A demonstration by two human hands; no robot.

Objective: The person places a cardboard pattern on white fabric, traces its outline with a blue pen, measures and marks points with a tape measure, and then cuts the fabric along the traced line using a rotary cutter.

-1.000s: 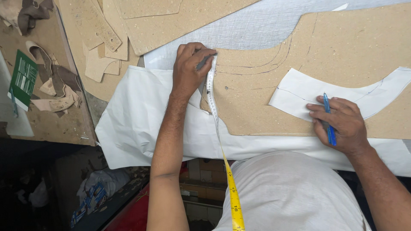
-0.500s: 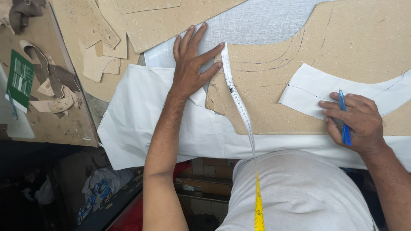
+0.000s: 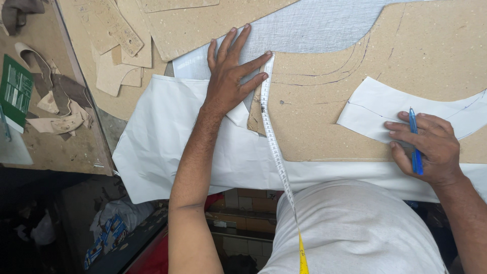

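My left hand lies flat with fingers spread on the white fabric and the grey cloth, its fingertips pinning the top end of a white measuring tape. The tape runs straight down along the edge of a large brown cardboard pattern and hangs over my chest. My right hand holds a blue pen and presses down on a curved white fabric piece that lies on the cardboard pattern.
Several cardboard pattern pieces lie at the upper left. A side bench at the left carries leather scraps and a green booklet. The table's near edge runs under the white fabric; bags lie on the floor below.
My left hand opened from a curled grip to a flat spread palm and slid up onto the grey cloth. The tape went from slack to straight. My right hand barely shifted.
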